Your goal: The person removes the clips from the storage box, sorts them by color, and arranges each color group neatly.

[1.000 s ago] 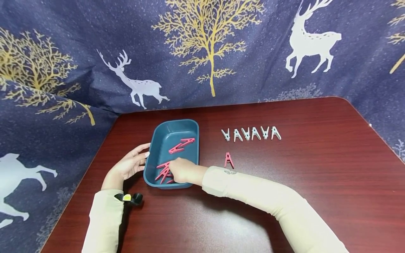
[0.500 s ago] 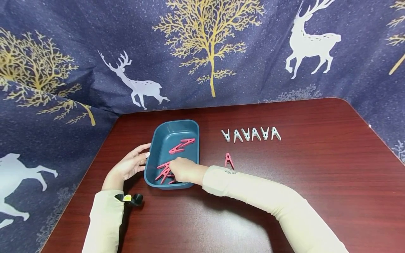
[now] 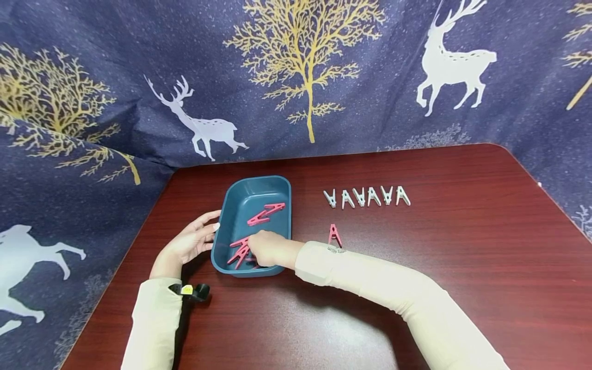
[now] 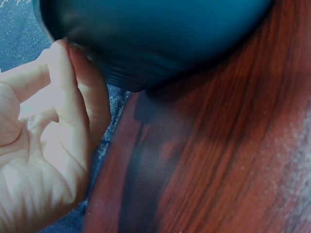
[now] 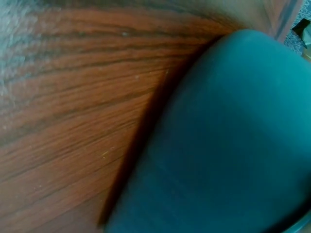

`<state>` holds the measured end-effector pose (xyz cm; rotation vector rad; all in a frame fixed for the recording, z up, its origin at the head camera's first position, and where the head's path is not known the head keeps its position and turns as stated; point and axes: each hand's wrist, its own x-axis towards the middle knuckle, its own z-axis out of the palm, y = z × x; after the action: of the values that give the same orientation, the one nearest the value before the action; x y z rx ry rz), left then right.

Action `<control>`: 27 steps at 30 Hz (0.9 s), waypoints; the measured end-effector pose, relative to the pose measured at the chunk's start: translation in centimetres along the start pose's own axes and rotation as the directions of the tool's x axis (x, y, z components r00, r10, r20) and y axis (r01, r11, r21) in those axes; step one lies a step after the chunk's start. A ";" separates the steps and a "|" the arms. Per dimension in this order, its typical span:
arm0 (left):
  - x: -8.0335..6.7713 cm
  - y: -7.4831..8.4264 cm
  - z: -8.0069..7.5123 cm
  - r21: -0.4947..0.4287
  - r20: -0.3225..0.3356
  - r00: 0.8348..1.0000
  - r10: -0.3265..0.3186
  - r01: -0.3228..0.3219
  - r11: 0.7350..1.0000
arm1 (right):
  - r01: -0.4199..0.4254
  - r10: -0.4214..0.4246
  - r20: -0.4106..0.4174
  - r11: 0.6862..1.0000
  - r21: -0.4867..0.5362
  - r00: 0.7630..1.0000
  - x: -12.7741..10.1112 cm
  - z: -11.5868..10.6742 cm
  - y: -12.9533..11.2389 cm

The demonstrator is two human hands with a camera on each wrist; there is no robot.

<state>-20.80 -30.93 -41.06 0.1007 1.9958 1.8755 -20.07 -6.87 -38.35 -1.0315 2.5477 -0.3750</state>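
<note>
A blue plastic bin [image 3: 252,185] stands on the table with several red clothespins [image 3: 240,255] inside. My left hand [image 3: 189,244] is at the bin's left side, fingers lightly bent and touching its outer wall; the left wrist view shows the fingertips [image 4: 60,48] near the rim. My right hand [image 3: 266,248] reaches into the near part of the bin, over the red clothespins. Its fingertips are hidden beneath the hand, so I cannot see what they hold. In the right wrist view, only the bin's outer wall [image 5: 228,145] and the table show.
One red clothespin [image 3: 334,235] lies on the dark wooden table [image 3: 462,231], right of the bin. Behind it, several pale grey clothespins [image 3: 372,196] form a row, pointing alternately up and down. A patterned blue cloth [image 3: 361,123] hangs at the table's back and left.
A red clothespin near the right fingertips has shifted slightly to the right inside the bin. Both hands and the bin stay nearly in place.
</note>
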 end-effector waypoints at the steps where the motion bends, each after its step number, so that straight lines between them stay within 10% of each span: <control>1: 0.0 0.0 0.0 0.000 0.000 1.000 -0.001 0.001 1.000 | 0.000 0.000 -0.001 1.000 -0.004 1.000 0.0 0.0 0.0; 27: -0.2 0.1 0.3 -0.006 -0.010 1.000 -0.004 0.004 1.000 | 0.033 -0.025 -0.113 0.997 0.072 0.993 -1.1 -1.4 0.1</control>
<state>-20.54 -30.72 -40.95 0.0851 1.9955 1.8828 -20.05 -5.88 -36.87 -1.0489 2.5979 -0.5447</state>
